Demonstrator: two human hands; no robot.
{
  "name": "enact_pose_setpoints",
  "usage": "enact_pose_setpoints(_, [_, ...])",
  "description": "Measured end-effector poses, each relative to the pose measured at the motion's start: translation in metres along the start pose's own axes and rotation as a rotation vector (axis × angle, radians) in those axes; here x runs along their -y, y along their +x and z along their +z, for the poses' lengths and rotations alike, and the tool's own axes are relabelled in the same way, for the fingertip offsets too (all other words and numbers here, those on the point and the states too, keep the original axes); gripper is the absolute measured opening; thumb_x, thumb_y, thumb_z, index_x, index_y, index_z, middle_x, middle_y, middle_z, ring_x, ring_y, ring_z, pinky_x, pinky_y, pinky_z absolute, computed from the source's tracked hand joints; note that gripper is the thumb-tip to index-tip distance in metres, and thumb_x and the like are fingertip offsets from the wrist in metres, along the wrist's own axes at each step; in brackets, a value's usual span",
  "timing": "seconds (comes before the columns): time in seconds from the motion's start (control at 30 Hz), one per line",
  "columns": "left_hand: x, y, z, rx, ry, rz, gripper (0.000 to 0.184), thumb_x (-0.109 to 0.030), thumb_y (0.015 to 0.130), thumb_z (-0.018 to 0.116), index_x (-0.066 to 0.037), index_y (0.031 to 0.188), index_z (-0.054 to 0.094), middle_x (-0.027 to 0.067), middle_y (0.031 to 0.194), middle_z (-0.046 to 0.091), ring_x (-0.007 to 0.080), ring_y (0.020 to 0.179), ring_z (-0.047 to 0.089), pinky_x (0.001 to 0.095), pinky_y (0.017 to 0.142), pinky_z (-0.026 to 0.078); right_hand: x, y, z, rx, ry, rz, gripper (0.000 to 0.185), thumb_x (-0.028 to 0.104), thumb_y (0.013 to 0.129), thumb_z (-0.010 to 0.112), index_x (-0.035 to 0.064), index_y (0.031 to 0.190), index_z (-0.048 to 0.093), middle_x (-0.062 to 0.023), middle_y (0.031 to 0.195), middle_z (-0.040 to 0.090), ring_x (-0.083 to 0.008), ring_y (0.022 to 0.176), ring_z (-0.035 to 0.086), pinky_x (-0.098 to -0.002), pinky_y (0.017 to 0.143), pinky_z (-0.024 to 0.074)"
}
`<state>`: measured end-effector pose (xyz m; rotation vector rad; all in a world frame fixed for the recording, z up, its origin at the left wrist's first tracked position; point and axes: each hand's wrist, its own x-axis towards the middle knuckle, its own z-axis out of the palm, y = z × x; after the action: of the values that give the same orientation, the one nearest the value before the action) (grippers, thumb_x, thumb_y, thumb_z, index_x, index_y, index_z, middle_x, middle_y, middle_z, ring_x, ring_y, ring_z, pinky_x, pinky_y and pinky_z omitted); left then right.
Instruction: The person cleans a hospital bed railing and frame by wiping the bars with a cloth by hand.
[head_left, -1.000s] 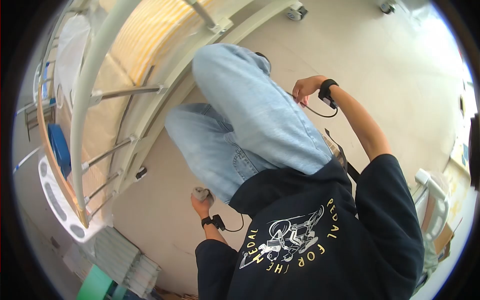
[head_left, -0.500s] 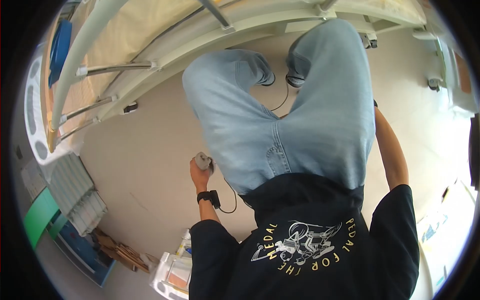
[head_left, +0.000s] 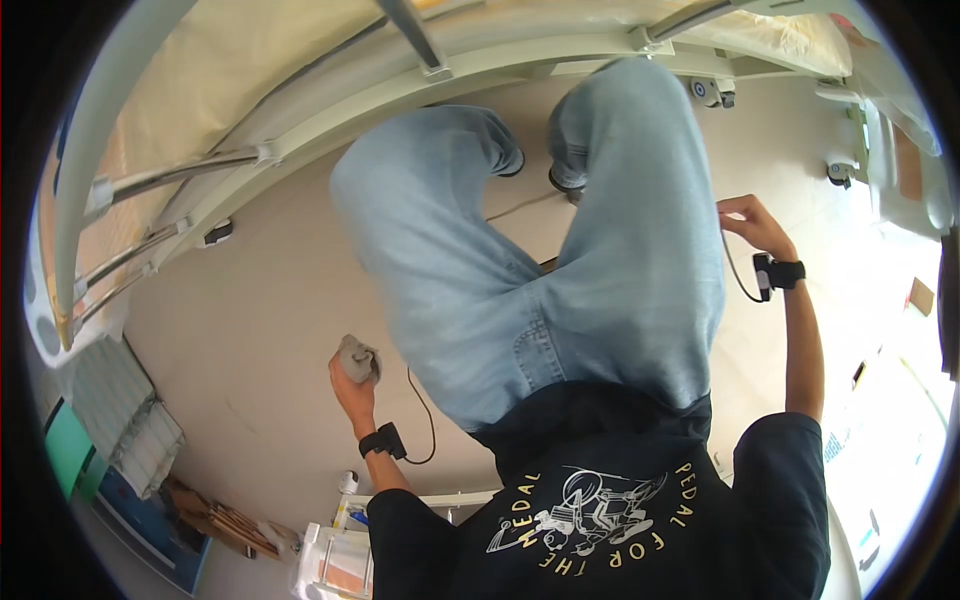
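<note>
A crumpled grey cloth is gripped in my left hand, closed around it, beside my left thigh. My right hand is at the outer side of my right thigh, with its fingers slightly apart and their tips at the edge of the jeans. No object shows in it. Each wrist carries a black strap with a small device and a cable. My knees are bent beside the bed frame.
Metal rails and the mattress of the bed run across the top and left. Casters rest on the floor. Folded striped padding, flat cardboard and another white bed part lie at lower left.
The view has swung round, so the bed now spans the top. My right hand, hidden behind the leg half a second ago, shows again. My left hand still holds the cloth.
</note>
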<state>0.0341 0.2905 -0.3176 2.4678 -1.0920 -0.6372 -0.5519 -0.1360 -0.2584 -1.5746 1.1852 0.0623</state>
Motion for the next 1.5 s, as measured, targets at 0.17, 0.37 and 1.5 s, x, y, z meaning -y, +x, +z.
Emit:
enact_pose_setpoints(0.17, [0.001, 0.001, -0.009, 0.012, 0.077, -0.030, 0.053, 0.005, 0.075, 0.070, -0.004, 0.126, 0.059, 0.0143, 0.123, 0.061, 0.0333, 0.116, 0.059, 0.0400, 0.101, 0.046, -0.049, -0.062, -0.047, -0.124, 0.038, 0.108, 0.023, 0.016, 0.096, 0.067, -0.0045, 0.103, 0.073, -0.0054, 0.078, 0.069, -0.0120, 0.074, 0.061, -0.0282, 0.075, 0.0497])
enact_pose_setpoints(0.37, [0.003, 0.013, -0.036, -0.041, 0.094, -0.047, 0.053, 0.008, 0.073, 0.065, -0.004, 0.125, 0.058, 0.0162, 0.124, 0.060, 0.0375, 0.117, 0.057, 0.0419, 0.103, 0.044, -0.090, -0.114, -0.089, -0.508, 0.112, 0.082, 0.026, 0.019, 0.100, 0.062, -0.0034, 0.111, 0.071, 0.0001, 0.081, 0.065, -0.0074, 0.079, 0.056, -0.0240, 0.079, 0.0446])
enact_pose_setpoints(1.5, [0.039, 0.028, 0.022, 0.426, 0.091, -0.147, 0.070, 0.001, 0.069, 0.069, -0.009, 0.137, 0.055, 0.0189, 0.133, 0.060, 0.0369, 0.120, 0.058, 0.0419, 0.100, 0.049, -0.107, 0.007, -0.016, 0.064, -0.186, 0.056, 0.034, 0.007, 0.095, 0.057, -0.0065, 0.125, 0.061, -0.0119, 0.114, 0.069, -0.0204, 0.107, 0.062, -0.0352, 0.091, 0.0494])
